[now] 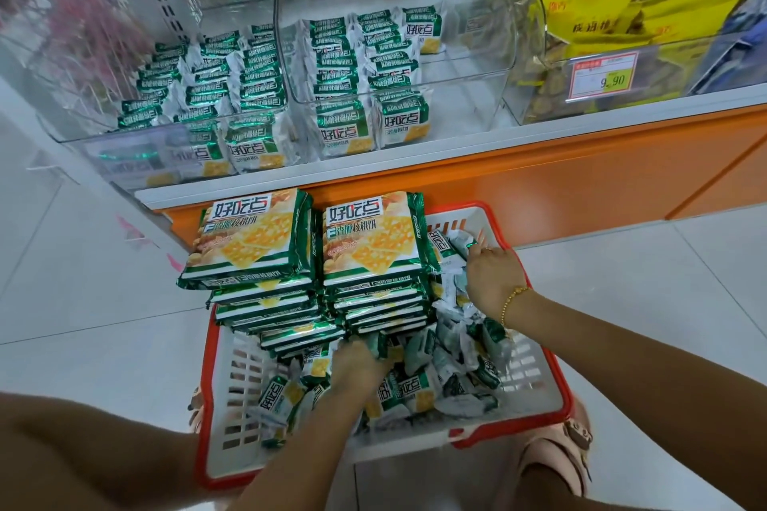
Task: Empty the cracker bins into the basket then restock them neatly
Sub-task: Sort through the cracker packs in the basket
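A white basket with a red rim [543, 390] sits on the floor, full of small green-and-white cracker packs [440, 361]. Two tall stacks of large cracker packs [249, 236] [373, 236] stand in its far half. My left hand [357, 363] reaches down into the loose small packs in the middle, fingers buried among them. My right hand [494, 276] is at the basket's right side, fingers curled on a small pack [467, 241]. On the shelf above, the left clear bin [137, 137] and the middle clear bin [477, 108] hold upright rows of small packs.
A third clear bin [535, 104] at right holds yellow snack bags and carries a price tag [604, 75] reading 9.90. The orange shelf base [539, 183] runs behind the basket. My knees and a pink shoe [556, 465] flank the basket on white floor tiles.
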The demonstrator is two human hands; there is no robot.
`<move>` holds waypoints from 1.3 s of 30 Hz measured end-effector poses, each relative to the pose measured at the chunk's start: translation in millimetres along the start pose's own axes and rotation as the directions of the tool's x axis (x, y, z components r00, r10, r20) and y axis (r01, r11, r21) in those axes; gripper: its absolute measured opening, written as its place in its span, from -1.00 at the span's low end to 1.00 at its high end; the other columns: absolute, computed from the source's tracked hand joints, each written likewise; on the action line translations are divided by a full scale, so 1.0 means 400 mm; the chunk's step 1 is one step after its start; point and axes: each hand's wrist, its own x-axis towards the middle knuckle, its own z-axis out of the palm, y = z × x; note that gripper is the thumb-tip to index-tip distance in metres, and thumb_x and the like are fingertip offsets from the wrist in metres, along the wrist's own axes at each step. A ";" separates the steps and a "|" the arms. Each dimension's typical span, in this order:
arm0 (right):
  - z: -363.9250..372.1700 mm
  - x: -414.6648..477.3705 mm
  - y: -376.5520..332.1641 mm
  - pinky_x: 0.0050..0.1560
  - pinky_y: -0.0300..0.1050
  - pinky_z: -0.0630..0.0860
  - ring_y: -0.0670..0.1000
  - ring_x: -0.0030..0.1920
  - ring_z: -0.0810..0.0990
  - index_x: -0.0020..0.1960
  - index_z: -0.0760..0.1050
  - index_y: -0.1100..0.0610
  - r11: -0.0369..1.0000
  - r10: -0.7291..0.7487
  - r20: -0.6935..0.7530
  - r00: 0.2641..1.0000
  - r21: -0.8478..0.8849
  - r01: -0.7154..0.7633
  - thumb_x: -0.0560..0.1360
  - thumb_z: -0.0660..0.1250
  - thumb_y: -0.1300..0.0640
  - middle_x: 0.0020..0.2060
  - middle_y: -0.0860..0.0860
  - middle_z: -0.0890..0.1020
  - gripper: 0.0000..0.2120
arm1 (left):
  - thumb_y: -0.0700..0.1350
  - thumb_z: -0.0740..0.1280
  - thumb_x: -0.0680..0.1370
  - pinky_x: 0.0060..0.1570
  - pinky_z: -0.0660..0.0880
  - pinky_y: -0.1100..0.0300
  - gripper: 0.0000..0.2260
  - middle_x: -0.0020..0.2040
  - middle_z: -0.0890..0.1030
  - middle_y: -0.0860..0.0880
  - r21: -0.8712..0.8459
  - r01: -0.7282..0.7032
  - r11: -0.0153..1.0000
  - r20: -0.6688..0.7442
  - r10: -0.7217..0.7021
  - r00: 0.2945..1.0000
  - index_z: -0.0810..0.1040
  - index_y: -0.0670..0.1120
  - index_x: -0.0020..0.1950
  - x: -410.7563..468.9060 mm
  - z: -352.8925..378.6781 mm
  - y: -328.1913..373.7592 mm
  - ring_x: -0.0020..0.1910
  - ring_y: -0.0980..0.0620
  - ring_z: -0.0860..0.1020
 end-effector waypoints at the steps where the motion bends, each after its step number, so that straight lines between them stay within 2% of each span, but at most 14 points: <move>1: -0.010 -0.002 0.001 0.06 -0.12 0.38 0.08 0.14 0.53 0.25 0.36 0.23 1.000 0.004 0.033 0.999 0.018 -0.004 0.55 0.21 0.13 0.11 0.08 0.59 -0.69 | 0.06 0.37 0.49 -0.14 0.56 0.12 -0.67 0.03 0.54 -0.16 0.058 0.001 0.998 0.007 -0.001 1.000 0.47 -0.19 0.02 0.008 0.014 0.001 -0.13 -0.03 0.53; 3: -0.027 -0.005 0.007 -0.02 -0.16 0.38 0.04 0.06 0.55 0.02 0.46 0.15 0.999 -0.001 0.076 0.997 0.033 -0.001 0.54 0.23 0.14 0.04 0.04 0.61 -0.89 | 0.10 0.37 0.48 0.01 0.50 0.13 -0.52 0.19 0.44 -0.20 0.137 -0.011 0.991 0.013 0.009 1.000 0.42 -0.23 0.22 0.027 0.042 -0.003 0.08 -0.06 0.48; 5: -0.052 -0.013 0.013 -0.14 -0.19 0.35 0.02 -0.11 0.52 -0.25 0.37 0.10 0.999 -0.006 0.105 0.994 0.051 0.001 0.52 0.26 0.12 -0.17 -0.02 0.57 -0.81 | 0.13 0.39 0.47 0.09 0.46 0.11 -0.35 0.28 0.38 -0.20 0.191 -0.012 0.982 -0.013 0.015 1.000 0.28 -0.25 0.36 0.043 0.056 -0.007 0.23 -0.11 0.40; 8: -0.078 -0.028 0.023 -0.24 -0.18 0.35 0.00 -0.25 0.45 -0.33 0.27 0.10 0.995 -0.041 0.158 0.987 0.096 0.026 0.51 0.29 0.12 -0.37 -0.03 0.39 -0.70 | 0.09 0.38 0.47 -0.08 0.54 0.08 -0.46 0.09 0.54 -0.16 0.177 -0.030 0.984 -0.052 0.040 0.998 0.35 -0.22 0.29 0.041 0.045 -0.012 0.07 -0.10 0.52; 14: -0.141 -0.074 0.029 -0.51 -0.26 0.16 -0.06 -0.49 0.22 -0.42 0.18 0.12 0.973 -0.219 0.266 0.939 0.135 0.188 0.45 0.31 0.20 -0.48 -0.02 0.25 -0.62 | -0.02 0.31 0.54 -0.52 0.34 0.25 -0.46 -0.32 0.51 -0.07 -0.254 -0.012 0.967 -0.056 -0.002 0.998 0.32 -0.27 0.42 -0.014 0.002 -0.021 -0.45 0.04 0.41; 16: -0.165 -0.089 0.028 -0.50 -0.24 0.14 -0.05 -0.48 0.19 -0.42 0.16 0.12 0.958 -0.278 0.269 0.922 0.146 0.247 0.45 0.33 0.17 -0.48 -0.01 0.22 -0.59 | -0.04 0.31 0.55 -0.41 0.41 0.25 -0.43 -0.21 0.58 -0.19 -0.379 -0.003 0.925 -0.040 -0.013 0.999 0.27 -0.38 0.41 -0.044 -0.024 -0.016 -0.31 -0.04 0.53; 17: -0.178 -0.098 0.023 -0.49 -0.23 0.16 -0.04 -0.46 0.22 -0.41 0.18 0.13 0.945 -0.317 0.256 0.913 0.167 0.281 0.46 0.35 0.15 -0.46 0.00 0.24 -0.60 | -0.03 0.31 0.56 -0.20 0.47 0.19 -0.40 0.04 0.58 -0.26 -0.443 0.017 0.897 -0.014 -0.026 1.000 0.24 -0.37 0.44 -0.061 -0.041 -0.010 -0.06 -0.12 0.58; 19: -0.214 -0.118 0.011 -0.37 -0.18 0.32 -0.01 -0.32 0.41 -0.26 0.42 0.16 0.898 -0.431 0.188 0.882 0.185 0.399 0.47 0.36 0.09 -0.31 0.04 0.44 -0.79 | -0.03 0.36 0.54 0.01 0.48 0.14 -0.41 0.17 0.49 -0.24 -0.614 0.080 0.785 0.097 -0.026 0.995 0.26 -0.30 0.45 -0.098 -0.083 0.006 0.12 -0.13 0.52; 22: -0.265 -0.154 -0.017 -0.03 -0.13 0.42 0.02 0.10 0.49 0.28 0.44 0.09 0.791 -0.606 0.043 0.795 0.146 0.595 0.51 0.33 0.00 0.14 0.02 0.48 -0.63 | -0.12 0.42 0.50 -0.11 0.61 0.14 -0.60 -0.24 0.39 -0.12 -0.849 0.186 0.495 0.281 0.124 0.952 0.45 -0.27 0.25 -0.136 -0.140 0.017 -0.12 -0.08 0.52; 27: -0.314 -0.202 -0.046 -0.21 -0.21 0.46 -0.04 -0.07 0.53 0.15 0.54 0.07 0.618 -0.755 -0.350 0.554 -0.100 0.780 0.29 0.54 0.08 -0.01 -0.01 0.51 -0.56 | -0.18 0.22 0.61 -0.29 0.61 0.22 -0.76 0.00 0.63 -0.28 -0.932 0.287 0.224 0.348 0.319 0.882 0.46 -0.28 0.22 -0.198 -0.220 0.006 -0.21 -0.09 0.66; 30: -0.314 -0.199 -0.030 -0.33 -0.27 0.37 -0.05 -0.03 0.42 0.14 0.53 0.00 0.566 -0.692 -0.526 0.494 0.030 0.824 0.22 0.58 0.19 0.02 -0.01 0.47 -0.48 | -0.15 0.25 0.53 -0.37 0.59 0.23 -0.72 -0.07 0.63 -0.23 -0.953 0.300 0.044 0.290 0.424 0.858 0.46 -0.25 0.19 -0.237 -0.269 0.004 -0.28 -0.08 0.64; 32: -0.325 -0.194 -0.015 -0.13 -0.20 0.50 -0.08 0.10 0.38 0.24 0.45 -0.15 0.477 -0.629 -0.570 0.528 0.253 0.841 0.37 0.46 0.24 0.22 -0.07 0.36 -0.47 | -0.17 0.30 0.44 -0.41 0.58 0.24 -0.71 0.03 0.54 -0.26 -0.959 0.280 -0.039 0.235 0.439 0.867 0.45 -0.21 0.15 -0.256 -0.304 0.005 -0.29 -0.09 0.62; 35: -0.345 -0.196 0.003 0.28 -0.38 0.27 -0.24 0.35 0.27 0.28 0.40 -0.31 0.335 -0.595 -0.491 0.636 0.569 0.751 0.48 0.41 0.08 0.39 -0.25 0.22 -0.53 | -0.28 0.39 0.40 -0.44 0.55 0.26 -0.68 0.09 0.37 -0.27 -0.972 0.213 -0.100 0.161 0.381 0.911 0.40 -0.20 0.11 -0.285 -0.346 0.016 -0.32 -0.06 0.59; 39: -0.363 -0.204 -0.013 0.29 -0.25 0.40 -0.25 0.35 0.33 0.19 0.47 -0.25 0.284 -0.482 -0.484 0.731 0.703 0.652 0.38 0.42 -0.17 0.37 -0.28 0.31 -0.61 | -0.35 0.35 0.40 -0.43 0.53 0.29 -0.79 -0.08 0.50 -0.15 -0.999 0.039 0.000 0.037 0.306 0.951 0.41 -0.26 -0.01 -0.298 -0.372 0.026 -0.21 -0.04 0.57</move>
